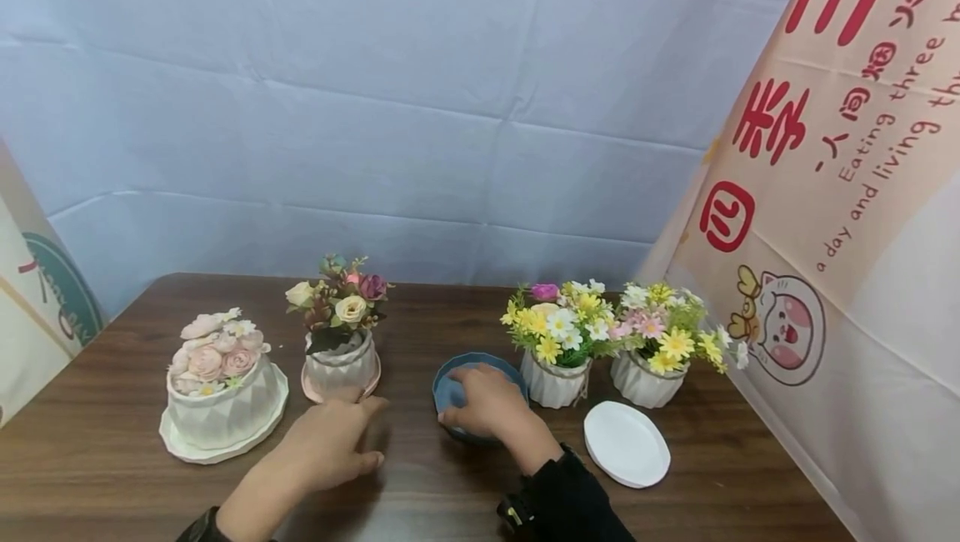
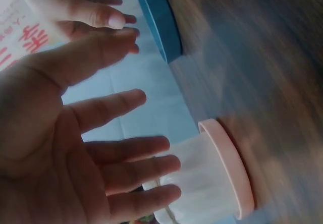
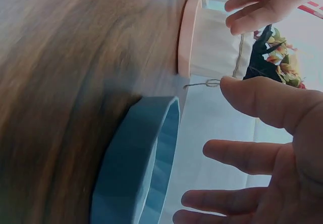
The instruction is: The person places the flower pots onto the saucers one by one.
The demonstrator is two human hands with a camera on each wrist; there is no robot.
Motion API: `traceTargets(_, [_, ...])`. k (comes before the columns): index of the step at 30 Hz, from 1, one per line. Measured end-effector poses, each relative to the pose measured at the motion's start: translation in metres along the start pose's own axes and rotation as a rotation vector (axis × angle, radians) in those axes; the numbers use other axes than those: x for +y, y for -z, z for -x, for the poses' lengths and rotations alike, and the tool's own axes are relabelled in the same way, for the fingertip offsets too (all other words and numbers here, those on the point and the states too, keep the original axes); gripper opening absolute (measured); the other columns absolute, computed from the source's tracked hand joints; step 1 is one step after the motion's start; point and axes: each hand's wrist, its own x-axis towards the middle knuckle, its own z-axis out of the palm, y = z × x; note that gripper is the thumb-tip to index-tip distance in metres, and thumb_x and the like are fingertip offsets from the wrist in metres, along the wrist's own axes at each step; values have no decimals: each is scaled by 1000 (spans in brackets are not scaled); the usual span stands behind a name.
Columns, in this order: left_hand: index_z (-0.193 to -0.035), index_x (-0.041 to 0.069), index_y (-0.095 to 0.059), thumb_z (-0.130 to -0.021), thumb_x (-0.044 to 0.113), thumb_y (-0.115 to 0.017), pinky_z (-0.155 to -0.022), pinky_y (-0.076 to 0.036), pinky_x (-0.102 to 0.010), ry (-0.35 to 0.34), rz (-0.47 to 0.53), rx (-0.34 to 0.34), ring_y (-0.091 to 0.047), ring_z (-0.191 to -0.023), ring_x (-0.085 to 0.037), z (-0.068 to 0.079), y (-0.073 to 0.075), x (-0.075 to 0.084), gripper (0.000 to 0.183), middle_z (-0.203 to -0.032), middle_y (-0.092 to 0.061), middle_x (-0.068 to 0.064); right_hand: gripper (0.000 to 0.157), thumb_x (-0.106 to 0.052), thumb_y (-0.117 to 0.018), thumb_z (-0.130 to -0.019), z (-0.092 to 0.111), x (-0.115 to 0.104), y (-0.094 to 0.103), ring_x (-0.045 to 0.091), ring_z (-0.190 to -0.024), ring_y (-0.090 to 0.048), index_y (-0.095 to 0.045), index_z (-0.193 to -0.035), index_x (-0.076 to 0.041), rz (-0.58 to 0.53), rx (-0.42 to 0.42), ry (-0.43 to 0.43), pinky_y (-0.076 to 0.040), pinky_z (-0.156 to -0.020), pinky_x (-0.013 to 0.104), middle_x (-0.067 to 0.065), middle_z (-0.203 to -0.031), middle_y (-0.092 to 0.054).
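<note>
My right hand hovers over a blue faceted saucer, with its fingers loosely extended. In the right wrist view, those fingers are spread apart beside the saucer's wall, holding nothing. My left hand is in front of a white pot of cream and purple artificial roses, which stands on a pink saucer. Its fingers are spread with nothing between them in the left wrist view, and the fingertips overlap the pot there.
At left, a wide white pot of pale pink flowers sits on a white scalloped saucer. Two ribbed white pots, one with yellow flowers and another, stand at right behind a round white saucer. Pale cloth hangs behind the table.
</note>
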Motion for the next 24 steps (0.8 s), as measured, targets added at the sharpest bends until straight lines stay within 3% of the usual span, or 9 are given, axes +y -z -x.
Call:
traceTargets(7, [-112, 1, -62, -63, 27, -82, -72, -50, -46, -69, 20, -10, -59, -88, -32, -4, -6, 9, 58, -106, -57, -18, 60, -32, -71, -82, 10, 12, 4, 45, -118, -42, -51, -131, -5, -25, 0, -17, -40, -86, 58, 22, -131, -46])
traceTargets(15, [-111, 3, -64, -65, 27, -81, -73, -50, -44, -118, 22, -18, -59, -86, -28, -15, -11, 16, 55, -101, -58, -15, 62, -32, -72, -81, 17, 23, 6, 41, -118, -43, -51, -131, -3, -54, 16, -33, -41, -88, 53, 20, -127, -50])
traceTargets(24, [-113, 7, -64, -69, 28, -80, -72, -50, -45, -93, 56, -71, -60, -89, -30, -28, -11, 28, 52, -106, -58, -17, 62, -33, -73, -79, 24, 32, 7, 37, -109, -51, -53, -130, -4, -42, 47, -63, -45, -82, 50, 19, -121, -55])
